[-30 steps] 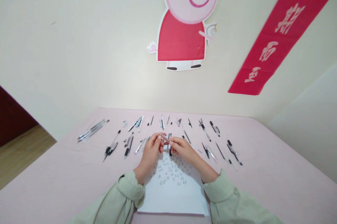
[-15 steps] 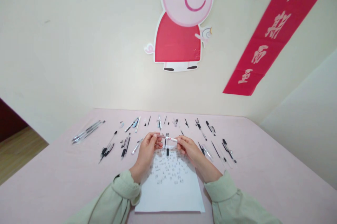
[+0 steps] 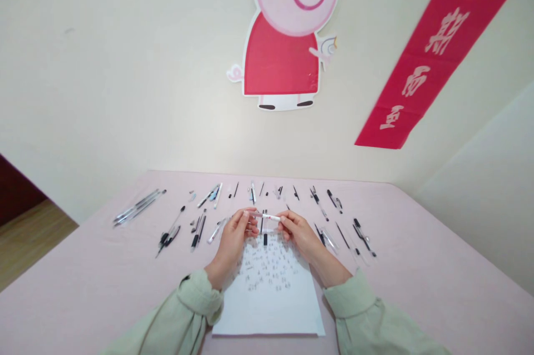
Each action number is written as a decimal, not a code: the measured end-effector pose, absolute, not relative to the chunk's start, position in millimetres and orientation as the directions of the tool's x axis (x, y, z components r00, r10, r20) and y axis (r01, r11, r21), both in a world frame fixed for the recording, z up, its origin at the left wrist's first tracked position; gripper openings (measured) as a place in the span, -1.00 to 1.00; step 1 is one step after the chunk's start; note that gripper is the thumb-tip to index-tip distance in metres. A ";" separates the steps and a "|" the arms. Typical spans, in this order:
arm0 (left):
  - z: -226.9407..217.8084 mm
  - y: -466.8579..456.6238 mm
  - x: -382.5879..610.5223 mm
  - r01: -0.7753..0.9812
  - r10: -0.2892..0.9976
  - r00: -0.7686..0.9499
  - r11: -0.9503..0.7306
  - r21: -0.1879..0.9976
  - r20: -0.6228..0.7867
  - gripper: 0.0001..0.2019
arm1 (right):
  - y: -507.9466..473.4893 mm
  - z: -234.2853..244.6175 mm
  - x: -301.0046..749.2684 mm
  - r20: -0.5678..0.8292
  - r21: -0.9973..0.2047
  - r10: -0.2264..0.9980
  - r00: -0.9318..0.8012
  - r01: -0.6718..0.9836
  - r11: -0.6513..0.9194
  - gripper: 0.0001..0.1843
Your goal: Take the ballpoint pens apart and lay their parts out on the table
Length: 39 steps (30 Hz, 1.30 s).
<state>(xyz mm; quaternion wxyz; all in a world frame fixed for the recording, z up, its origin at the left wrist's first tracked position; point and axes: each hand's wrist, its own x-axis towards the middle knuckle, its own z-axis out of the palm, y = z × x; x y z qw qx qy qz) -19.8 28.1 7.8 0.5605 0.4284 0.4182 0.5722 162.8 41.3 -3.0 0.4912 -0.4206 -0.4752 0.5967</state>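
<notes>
Both my hands are raised a little above a white sheet of paper covered with small handwritten marks. My left hand and my right hand each pinch one end of a thin clear pen, which lies level between them. The fingers of both hands are closed on it. Pale green sleeves cover my forearms. A black pen part lies on the table just beyond the paper, under the held pen.
Several pens and loose pen parts lie in rows across the pink table, such as a bundle at far left and black pens at right. A cream wall with a cartoon pig sticker and a red banner stands behind.
My hands have drawn apart, so the pen now shows between them. The camera view has shifted slightly.
</notes>
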 end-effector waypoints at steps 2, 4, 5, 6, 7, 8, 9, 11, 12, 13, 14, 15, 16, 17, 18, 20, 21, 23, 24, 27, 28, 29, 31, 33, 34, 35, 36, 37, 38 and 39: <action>7.0 28.3 -19.8 -0.228 1.000 0.003 -0.024 0.973 0.025 -0.60 | 43.0 -2.7 163.2 -0.051 -0.972 0.991 -0.121 -0.221 -0.078 -0.72; 5.2 28.3 -19.5 -0.138 0.998 0.036 -0.039 0.990 0.045 -0.60 | 45.1 -2.2 164.7 -0.077 -0.951 0.994 -0.073 -0.294 -0.095 -0.73; 4.0 28.2 -19.3 -0.089 0.996 0.064 -0.052 0.995 0.057 -0.61 | 46.2 -1.9 165.8 -0.091 -0.934 0.994 -0.052 -0.343 -0.103 -0.74; 2.7 28.0 -18.9 -0.037 0.993 0.093 -0.068 0.997 0.072 -0.62 | 47.3 -1.5 167.0 -0.106 -0.912 0.994 -0.036 -0.395 -0.112 -0.74; 1.4 27.5 -18.6 0.018 0.989 0.121 -0.093 0.996 0.090 -0.64 | 48.3 -1.2 168.3 -0.121 -0.888 0.992 -0.023 -0.444 -0.118 -0.73; 0.3 27.0 -18.3 0.077 0.984 0.143 -0.123 0.989 0.111 -0.65 | 49.1 -0.9 169.3 -0.134 -0.864 0.991 -0.011 -0.488 -0.122 -0.73; -0.4 26.2 -18.2 0.139 0.979 0.155 -0.153 0.978 0.131 -0.67 | 49.7 -0.6 170.1 -0.144 -0.842 0.990 -0.003 -0.524 -0.124 -0.72; -0.4 24.7 -18.5 0.259 0.973 0.163 -0.203 0.944 0.165 -0.66 | 49.9 -0.3 170.5 -0.152 -0.811 0.988 -0.004 -0.571 -0.127 -0.71; 0.1 24.1 -19.0 0.307 0.971 0.165 -0.220 0.926 0.176 -0.65 | 49.7 -0.4 170.2 -0.147 -0.805 0.989 -0.008 -0.580 -0.124 -0.70; 1.0 23.6 -19.6 0.343 0.969 0.164 -0.230 0.911 0.183 -0.64 | 49.2 -0.5 169.5 -0.138 -0.806 0.990 -0.012 -0.580 -0.120 -0.69; 1.9 23.2 -20.2 0.369 0.969 0.160 -0.236 0.899 0.188 -0.63 | 48.7 -0.8 168.8 -0.129 -0.812 0.992 -0.016 -0.573 -0.115 -0.69; 2.7 23.1 -20.7 0.386 0.969 0.153 -0.239 0.891 0.194 -0.62 | 48.2 -1.3 168.0 -0.118 -0.821 0.993 -0.017 -0.561 -0.107 -0.68; 3.2 23.1 -21.1 0.396 0.970 0.143 -0.239 0.887 0.197 -0.62 | 47.8 -2.0 167.4 -0.107 -0.831 0.994 -0.016 -0.548 -0.098 -0.67; 3.4 23.2 -21.3 0.401 0.972 0.132 -0.231 0.887 0.193 -0.62 | 47.6 -2.9 166.9 -0.098 -0.838 0.995 -0.014 -0.537 -0.090 -0.67; 3.2 23.3 -21.3 0.401 0.975 0.121 -0.218 0.890 0.185 -0.61 | 47.6 -4.0 166.7 -0.089 -0.845 0.996 -0.012 -0.529 -0.082 -0.67; 2.2 23.7 -20.5 0.396 0.981 0.111 -0.191 0.898 0.159 -0.60 | 48.3 -6.5 166.9 -0.073 -0.854 0.997 -0.003 -0.516 -0.064 -0.66; 1.4 23.9 -19.9 0.391 0.983 0.109 -0.177 0.903 0.146 -0.60 | 48.9 -7.7 167.2 -0.065 -0.858 0.998 0.002 -0.511 -0.055 -0.67; -0.2 24.4 -18.5 0.381 0.987 0.104 -0.153 0.912 0.122 -0.58 | 50.1 -9.4 168.1 -0.051 -0.866 0.999 0.012 -0.499 -0.038 -0.68; -0.9 24.7 -17.9 0.372 0.988 0.102 -0.142 0.917 0.112 -0.57 | 50.6 -9.8 168.5 -0.043 -0.871 0.999 0.016 -0.491 -0.030 -0.68; -2.5 25.8 -17.0 0.337 0.991 0.099 -0.113 0.935 0.084 -0.54 | 51.3 -8.5 169.5 -0.018 -0.887 1.000 0.022 -0.461 -0.006 -0.67; -2.6 26.0 -17.0 0.320 0.992 0.099 -0.101 0.942 0.073 -0.53 | 51.2 -7.4 169.6 -0.008 -0.892 1.000 0.025 -0.452 0.004 -0.67; -2.4 26.2 -17.0 0.299 0.993 0.099 -0.085 0.951 0.057 -0.53 | 51.0 -6.2 169.5 0.004 -0.896 1.000 0.026 -0.444 0.015 -0.67; -1.2 26.2 -17.1 0.252 0.995 0.095 -0.040 0.967 0.016 -0.51 | 50.3 -4.0 169.0 0.025 -0.900 0.999 0.024 -0.435 0.033 -0.67; 0.4 25.5 -16.9 0.216 0.995 0.093 -0.001 0.976 -0.020 -0.49 | 49.6 -2.7 168.1 0.038 -0.898 0.999 0.015 -0.439 0.041 -0.67; 1.1 25.0 -16.6 0.205 0.996 0.090 0.009 0.979 -0.028 -0.47 | 49.3 -2.6 167.6 0.041 -0.896 0.999 0.011 -0.443 0.042 -0.67; 1.5 24.4 -16.2 0.198 0.995 0.090 0.014 0.980 -0.032 -0.45 | 49.2 -2.8 167.1 0.043 -0.894 0.999 0.011 -0.447 0.043 -0.66; 1.6 23.8 -15.7 0.192 0.995 0.091 0.014 0.981 -0.032 -0.43 | 49.2 -3.3 166.8 0.043 -0.892 0.999 0.016 -0.450 0.046 -0.66; 1.3 23.2 -15.2 0.184 0.996 0.087 0.009 0.983 -0.026 -0.41 | 49.3 -4.1 166.7 0.039 -0.890 0.999 0.025 -0.454 0.047 -0.66; 0.6 22.7 -14.8 0.177 0.997 0.080 -0.002 0.984 -0.012 -0.42 | 49.6 -5.0 166.9 0.033 -0.888 0.999 0.037 -0.457 0.046 -0.66; -0.2 22.3 -14.6 0.174 0.997 0.074 -0.020 0.984 0.007 -0.45 | 49.9 -6.0 167.2 0.024 -0.886 0.998 0.050 -0.462 0.044 -0.66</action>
